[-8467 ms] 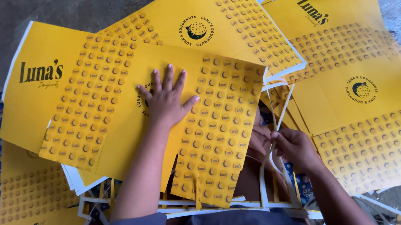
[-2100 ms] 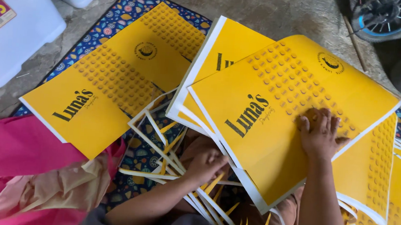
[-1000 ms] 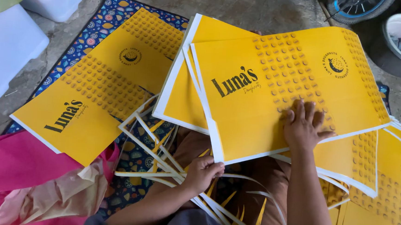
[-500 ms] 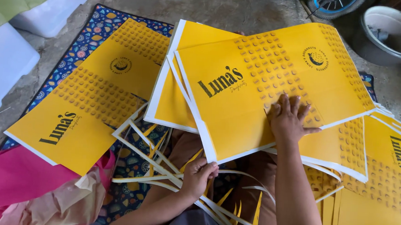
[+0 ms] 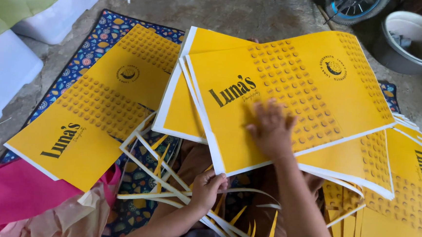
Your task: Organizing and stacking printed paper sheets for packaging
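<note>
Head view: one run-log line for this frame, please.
right hand: flat on top yellow printed sheet | left hand: closed on white trim strips | stack below: yellow sheets | underlay: patterned mat

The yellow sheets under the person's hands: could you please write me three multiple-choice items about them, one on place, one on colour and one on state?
1. Where does the right hand rest?
A. on the top yellow sheet
B. on the grey tub
C. on the pink cloth

2. What colour are the cut strips by the left hand?
A. blue
B. white and yellow
C. black

3. How is the left hand?
A. flat and open on the floor
B. closed around strips
C. raised in the air

Answers:
1 A, the spread fingers lie on the printed sheet.
2 B, the thin strips show white with yellow slivers.
3 B, the fingers curl round the strips below the sheet's edge.
</note>
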